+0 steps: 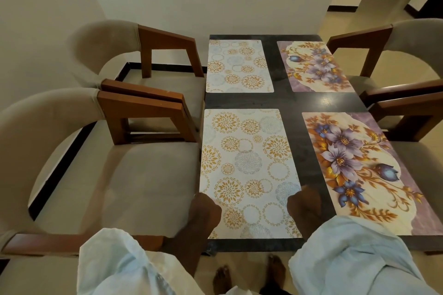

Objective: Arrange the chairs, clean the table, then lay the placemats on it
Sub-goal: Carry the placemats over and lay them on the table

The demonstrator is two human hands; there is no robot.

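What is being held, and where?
The left hand and right hand touch the near gold-circle placemat at its side edges; whether either grips it cannot be told.

Right chairs (418,33) cropped, near floral placemat (354,163) part-hidden

Ahead of the grip a bare table (282,100) strip lies open. Left, 2 chair armrests (141,105) stand just beside the edge; right, a floral placemat (359,170) lies flat.

Nothing here can be read: no words, labels, brands, numbers or signs show. The placemats (249,170) on the table (287,100) bear only printed circles and flowers.
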